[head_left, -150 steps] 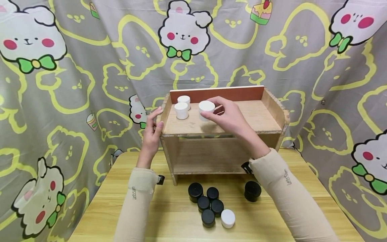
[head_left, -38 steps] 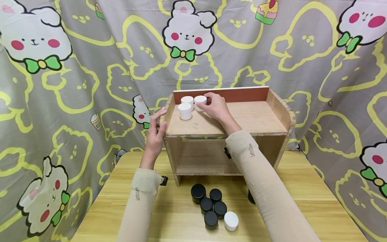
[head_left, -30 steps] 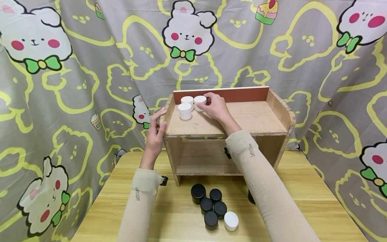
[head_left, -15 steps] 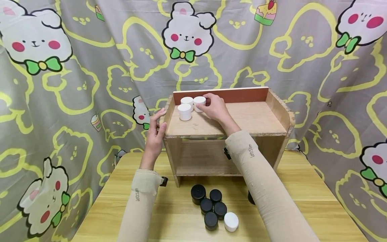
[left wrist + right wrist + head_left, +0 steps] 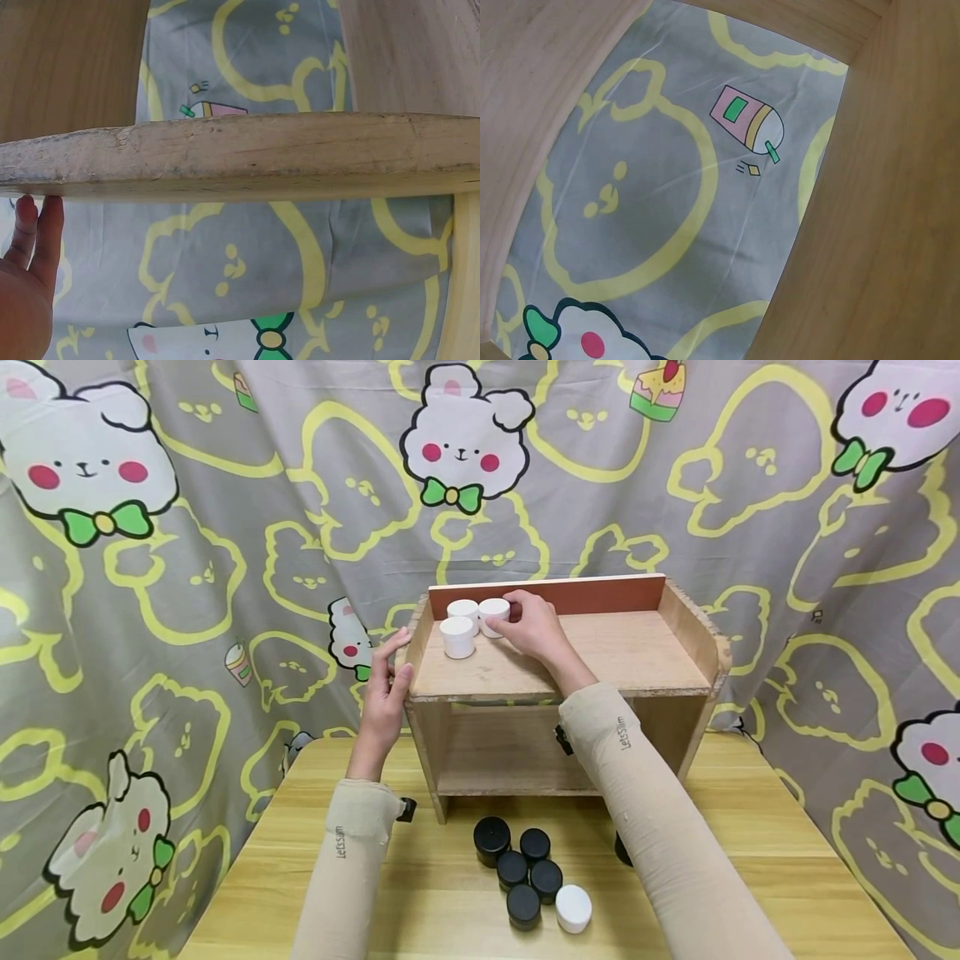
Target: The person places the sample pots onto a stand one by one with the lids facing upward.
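My right hand [image 5: 534, 625] pinches a small white jar [image 5: 492, 620] between thumb and fingers on the top board of a wooden shelf [image 5: 600, 652]. Right beside it, at the board's left end, are two more white jars, one at the back [image 5: 462, 608] and one in front [image 5: 458, 639]. My left hand [image 5: 383, 697] rests against the shelf's left side panel, thumb near the front edge. In the left wrist view, fingers [image 5: 49, 240] of that hand touch the panel. The right wrist view shows the shelf's wooden panels [image 5: 870, 210] and the curtain, but no hand.
On the table [image 5: 262, 860] before the shelf stand several black jars [image 5: 513, 869] in a cluster, with a white jar [image 5: 573, 908] at their right. Another black jar [image 5: 622, 850] is mostly hidden by the right sleeve. A patterned curtain [image 5: 480, 543] hangs behind.
Over five seconds my right hand has carried its white jar left and back, beside the other two. In the last second both hands have stayed nearly still.
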### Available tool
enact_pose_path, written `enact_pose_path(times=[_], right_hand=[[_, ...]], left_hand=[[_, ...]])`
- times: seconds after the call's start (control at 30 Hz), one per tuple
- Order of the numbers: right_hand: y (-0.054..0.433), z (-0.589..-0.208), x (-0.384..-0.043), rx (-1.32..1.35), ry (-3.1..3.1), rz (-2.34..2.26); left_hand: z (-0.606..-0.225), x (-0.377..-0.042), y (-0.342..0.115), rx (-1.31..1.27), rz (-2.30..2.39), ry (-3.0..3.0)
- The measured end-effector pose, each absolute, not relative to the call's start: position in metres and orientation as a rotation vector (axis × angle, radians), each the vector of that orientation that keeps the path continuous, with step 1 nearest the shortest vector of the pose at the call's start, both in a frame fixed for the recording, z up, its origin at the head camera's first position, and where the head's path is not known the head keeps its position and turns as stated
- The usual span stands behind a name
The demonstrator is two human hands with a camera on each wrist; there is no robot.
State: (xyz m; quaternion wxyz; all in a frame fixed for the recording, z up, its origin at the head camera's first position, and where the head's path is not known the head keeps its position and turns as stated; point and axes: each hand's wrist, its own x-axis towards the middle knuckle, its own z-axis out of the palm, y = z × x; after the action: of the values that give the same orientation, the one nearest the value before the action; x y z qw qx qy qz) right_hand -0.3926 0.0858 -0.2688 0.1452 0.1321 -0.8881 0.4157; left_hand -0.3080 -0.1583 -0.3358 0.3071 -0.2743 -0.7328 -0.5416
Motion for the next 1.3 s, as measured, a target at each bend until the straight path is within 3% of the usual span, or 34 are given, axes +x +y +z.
enact_pose_path(times=[0.7,1.3], right_hand=[[0.095,-0.263,-0.378,0.359,-2.569,1.236],[0.115,-0.275,-0.316,0.628,-2.439,1.343]], left_hand=[[-0.336,-0.308,-0.158,-0.718,-1.439,-1.950],[-0.336,-0.307,-0.159,-0.733,-1.459,-1.933]])
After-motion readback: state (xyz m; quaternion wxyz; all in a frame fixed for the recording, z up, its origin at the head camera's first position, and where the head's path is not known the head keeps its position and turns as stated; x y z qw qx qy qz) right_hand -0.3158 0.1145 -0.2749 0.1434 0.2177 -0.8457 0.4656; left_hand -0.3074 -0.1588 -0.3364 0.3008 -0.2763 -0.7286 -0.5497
